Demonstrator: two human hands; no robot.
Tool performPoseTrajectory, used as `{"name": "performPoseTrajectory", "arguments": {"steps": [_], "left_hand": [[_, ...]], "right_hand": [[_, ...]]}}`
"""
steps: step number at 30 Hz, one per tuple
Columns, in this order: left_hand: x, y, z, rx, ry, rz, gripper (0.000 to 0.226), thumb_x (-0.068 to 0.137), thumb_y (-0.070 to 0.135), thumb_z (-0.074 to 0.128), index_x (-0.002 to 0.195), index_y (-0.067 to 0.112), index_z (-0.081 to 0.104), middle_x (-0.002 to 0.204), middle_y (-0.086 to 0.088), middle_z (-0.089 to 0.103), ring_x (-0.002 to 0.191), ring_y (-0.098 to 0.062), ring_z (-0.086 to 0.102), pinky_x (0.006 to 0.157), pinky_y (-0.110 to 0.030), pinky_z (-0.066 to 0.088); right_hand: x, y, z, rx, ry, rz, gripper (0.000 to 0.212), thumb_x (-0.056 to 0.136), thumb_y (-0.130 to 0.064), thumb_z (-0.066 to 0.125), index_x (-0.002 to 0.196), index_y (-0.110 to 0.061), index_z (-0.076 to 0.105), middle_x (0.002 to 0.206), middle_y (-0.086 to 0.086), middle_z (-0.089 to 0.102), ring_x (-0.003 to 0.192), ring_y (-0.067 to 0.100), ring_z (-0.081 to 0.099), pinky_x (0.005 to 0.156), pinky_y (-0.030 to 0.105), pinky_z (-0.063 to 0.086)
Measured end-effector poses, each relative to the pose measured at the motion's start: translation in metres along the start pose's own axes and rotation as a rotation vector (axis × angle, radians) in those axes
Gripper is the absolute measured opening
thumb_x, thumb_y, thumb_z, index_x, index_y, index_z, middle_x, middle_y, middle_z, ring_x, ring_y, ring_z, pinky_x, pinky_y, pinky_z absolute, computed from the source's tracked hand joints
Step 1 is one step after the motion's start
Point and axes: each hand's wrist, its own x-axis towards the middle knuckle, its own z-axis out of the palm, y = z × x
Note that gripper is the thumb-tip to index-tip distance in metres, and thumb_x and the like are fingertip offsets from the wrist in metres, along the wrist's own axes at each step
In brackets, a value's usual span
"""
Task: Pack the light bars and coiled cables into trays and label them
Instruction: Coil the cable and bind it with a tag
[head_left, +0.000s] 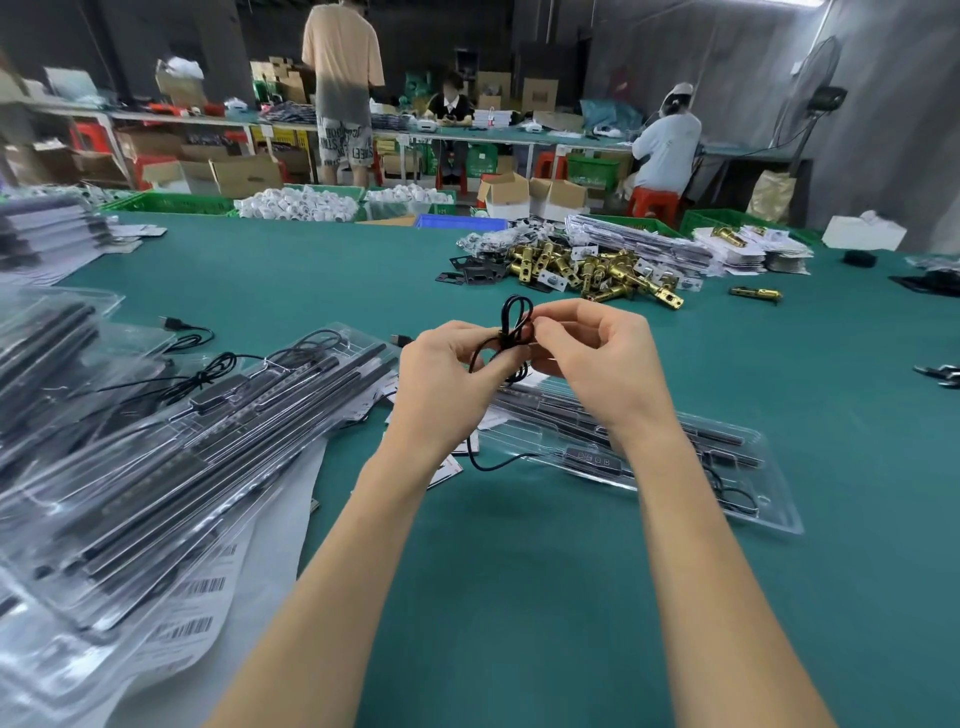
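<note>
Workshop: green-topped table (519, 597) fills the view; at 12 o'clock, beyond it, three people work at a long bench among cartons and green crates.
Left hand (441, 384): raised above the table centre, fingers curled round the lower strands of the coiled cable (511, 338).
Right hand (592, 358): thumb and forefinger pinch the upper loop of the same coil, just beside the left fingers.
Cable run: from the coil a black lead drops toward 6 o'clock and enters the open tray (769, 499).
Open tray: clear plastic, lying flat at 3 o'clock of the wrists; light bars (717, 436) and a small button controller (592, 460) sit in its recesses.
Packed stack: filled clear trays (156, 467) heaped at 9 o'clock, bars and cables inside.
Handling, judged: cable is light, thin and springy, so the loops will want to open; hold at the waist where the strands cross, not at the loop ends. Tray looks thin and flexible; press the coil in gently.
Labels: white barcode stickers (202, 587) lie under the stack at 8 o'clock; bars show, digits too small to read. Controller markings unreadable.
Other goods: brass lock parts (587, 270) piled at 1 o'clock, well apart from the work.
</note>
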Motion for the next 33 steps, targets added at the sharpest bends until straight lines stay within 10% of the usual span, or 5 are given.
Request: {"name": "performPoseTrajectory", "arguments": {"steps": [5, 10, 16, 27, 33], "left_hand": [[-0.002, 0.0, 0.004, 0.055, 0.069, -0.008, 0.01, 0.091, 0.026, 0.072, 0.096, 0.025, 0.08, 0.062, 0.025, 0.063, 0.051, 0.007, 0.049, 0.053, -0.006, 0.032], [0.001, 0.002, -0.01, 0.327, 0.052, 0.193, 0.018, 0.088, 0.009, 0.061, 0.1, 0.012, 0.074, 0.088, 0.005, 0.074, 0.081, -0.007, 0.061, 0.078, -0.02, 0.044], [0.003, 0.003, -0.011, 0.39, 0.016, 0.237, 0.03, 0.08, -0.004, 0.063, 0.101, 0.015, 0.074, 0.09, -0.004, 0.071, 0.081, -0.02, 0.062, 0.077, -0.031, 0.05], [0.006, 0.009, -0.025, 0.362, -0.273, 0.17, 0.019, 0.091, 0.007, 0.06, 0.102, 0.016, 0.073, 0.082, -0.005, 0.062, 0.074, -0.013, 0.052, 0.071, -0.025, 0.043], [0.005, 0.007, -0.04, -0.4, -0.559, -0.185, 0.031, 0.1, 0.022, 0.047, 0.122, 0.019, 0.068, 0.121, -0.007, 0.071, 0.115, -0.018, 0.066, 0.099, -0.032, 0.05]], "right_hand": [[-0.002, -0.004, -0.004, -0.211, 0.001, 0.065, 0.007, 0.087, -0.03, 0.072, 0.085, -0.023, 0.071, 0.077, -0.004, 0.075, 0.078, 0.015, 0.073, 0.075, 0.033, 0.061], [-0.012, -0.02, -0.007, -0.124, -0.394, 0.224, 0.03, 0.086, -0.046, 0.075, 0.084, -0.015, 0.078, 0.08, -0.001, 0.077, 0.074, 0.009, 0.073, 0.064, 0.017, 0.054], [-0.013, -0.025, 0.024, -0.112, -0.027, 0.125, 0.025, 0.075, -0.044, 0.082, 0.065, -0.021, 0.078, 0.062, 0.0, 0.073, 0.055, 0.007, 0.065, 0.061, 0.027, 0.059], [-0.012, -0.02, 0.02, 0.149, -0.114, 0.249, 0.012, 0.091, -0.009, 0.067, 0.08, -0.01, 0.073, 0.063, 0.0, 0.069, 0.054, 0.007, 0.064, 0.054, 0.018, 0.054], [-0.01, -0.016, 0.013, 0.261, -0.265, 0.244, 0.013, 0.098, -0.011, 0.059, 0.087, -0.012, 0.066, 0.078, 0.003, 0.071, 0.067, 0.01, 0.067, 0.065, 0.024, 0.057]]}}
